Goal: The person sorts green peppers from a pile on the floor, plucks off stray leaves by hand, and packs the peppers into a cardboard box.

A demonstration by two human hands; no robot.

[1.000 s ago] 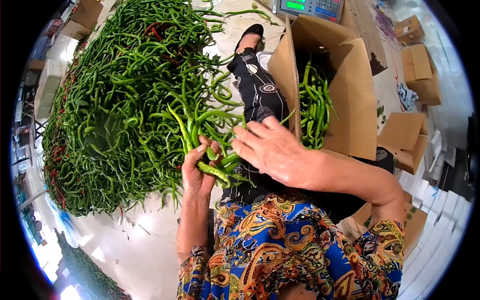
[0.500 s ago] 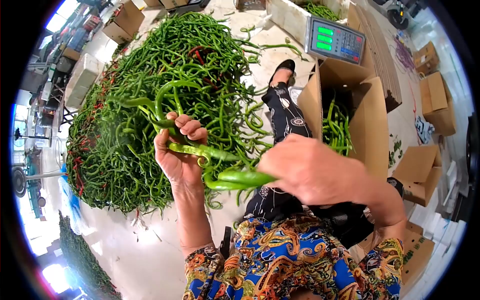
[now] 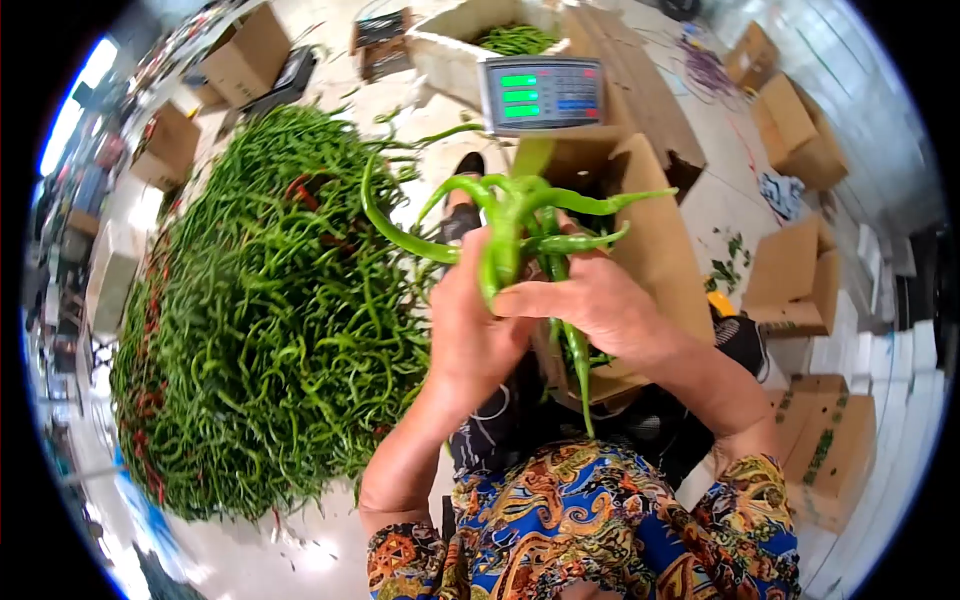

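Observation:
Both hands meet over the near side of an open cardboard box [image 3: 670, 240], around a bunch of long green chili peppers [image 3: 508, 225]. My left hand [image 3: 470, 325] is closed on the bunch from the left. From the right, my right hand [image 3: 600, 305] grips the same bunch, its thumb laid across toward my left hand. Curved pepper ends stick out to both sides, and one pepper hangs down below my right hand. Part of the box's inside is hidden by the hands and peppers; some green peppers show in it.
A large heap of green peppers [image 3: 270, 330] with some red ones covers the floor at left. A scale display [image 3: 543, 95] stands behind the box, before a white foam box [image 3: 450, 60] with peppers. More cardboard boxes [image 3: 795, 275] stand at right.
The view has turned right. My hands, apart before with peppers in each, have come together over the box and now hold one bunch.

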